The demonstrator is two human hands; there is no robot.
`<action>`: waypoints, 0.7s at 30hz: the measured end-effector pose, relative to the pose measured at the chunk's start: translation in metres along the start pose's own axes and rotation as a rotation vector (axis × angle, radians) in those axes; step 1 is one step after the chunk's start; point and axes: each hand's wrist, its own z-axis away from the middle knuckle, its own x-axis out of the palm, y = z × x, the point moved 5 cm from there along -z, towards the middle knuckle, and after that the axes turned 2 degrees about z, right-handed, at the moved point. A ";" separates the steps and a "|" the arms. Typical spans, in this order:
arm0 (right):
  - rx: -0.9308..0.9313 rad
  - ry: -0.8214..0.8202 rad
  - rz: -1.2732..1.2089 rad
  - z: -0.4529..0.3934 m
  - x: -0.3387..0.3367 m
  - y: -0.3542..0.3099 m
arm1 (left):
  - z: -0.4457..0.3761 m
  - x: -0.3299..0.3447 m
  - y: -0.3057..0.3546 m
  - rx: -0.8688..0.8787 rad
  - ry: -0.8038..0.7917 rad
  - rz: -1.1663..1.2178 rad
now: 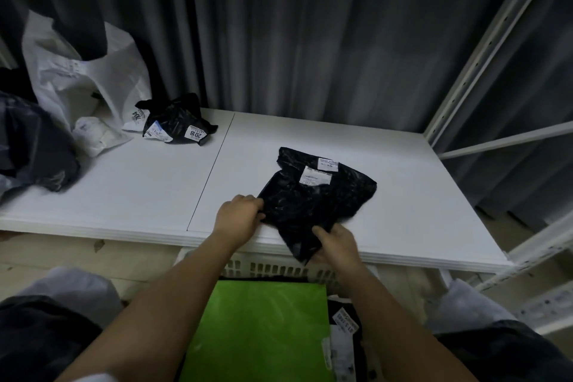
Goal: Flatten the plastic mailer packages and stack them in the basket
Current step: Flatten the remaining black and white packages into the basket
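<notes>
Both bare forearms reach forward from the bottom of the view over the basket to the near edge of the table. Left hand (pixel 240 216) knuckles up, fingers curled, pinching the left edge of the crumpled black plastic mailer with two white labels (pixel 316 195). Right hand (pixel 336 244) lower and nearer, thumb on top, fingers wrapped under the mailer's near corner, which hangs just past the table edge. So both hands hold the same mailer, neither one spread wide. The mailer lies mostly flat on the white tabletop (pixel 418 205), right of centre, labels toward the far side, surface still wrinkled.

Below the table edge, a white slotted plastic basket (pixel 279 268) sits between the person's knees; inside it a flat bright green mailer (pixel 257 329) on top, and a black mailer with white printed labels (pixel 345 322) showing at its right side.

Far left of the table: a small bunched black mailer with a white "2018" sticker (pixel 178 121), a small white mailer (pixel 99 133) just beside a large white plastic bag (pixel 80 71) standing open, and a dark grey bundled bag (pixel 34 146) at the left edge. A thin seam runs across the tabletop between two panels. Dark grey pleated curtain (pixel 294 34) behind the table, white metal shelving upright (pixel 483 49) on the right
</notes>
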 end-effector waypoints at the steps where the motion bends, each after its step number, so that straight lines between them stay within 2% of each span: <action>1: -0.035 0.049 0.088 -0.003 -0.013 -0.006 | -0.001 -0.005 -0.003 -0.033 0.061 0.011; 2: -0.043 0.099 0.148 -0.008 -0.027 -0.008 | -0.001 -0.010 -0.007 -0.068 0.101 0.030; 4: -0.010 0.174 0.211 -0.019 -0.052 -0.002 | 0.001 -0.012 -0.018 -0.131 0.076 0.082; 7: -0.012 0.184 0.347 -0.023 -0.062 0.000 | 0.005 0.001 -0.024 -0.142 -0.102 0.265; 9: -0.136 0.261 0.558 -0.021 -0.056 -0.009 | 0.008 0.003 -0.022 -0.126 -0.143 0.352; 11: -0.403 0.360 0.738 -0.015 -0.042 -0.032 | 0.007 -0.001 -0.018 -0.135 -0.149 0.465; 13: -0.670 0.317 0.851 -0.016 -0.019 -0.048 | 0.001 -0.004 -0.008 -0.148 -0.148 0.613; 15: -0.715 0.094 0.978 -0.024 0.008 -0.050 | -0.008 -0.005 0.004 -0.144 -0.088 0.726; 17: -0.659 -0.105 1.112 -0.032 0.031 -0.042 | -0.023 -0.006 0.011 -0.049 0.026 0.630; 18: -0.661 -0.143 1.159 -0.035 0.038 -0.037 | -0.029 -0.004 0.015 0.018 0.041 0.499; 19: -0.667 -0.161 1.178 -0.038 0.043 -0.034 | -0.038 0.002 0.020 0.077 0.006 0.344; 21: -0.688 -0.185 1.172 -0.047 0.050 -0.025 | -0.051 0.023 0.025 0.103 -0.200 0.100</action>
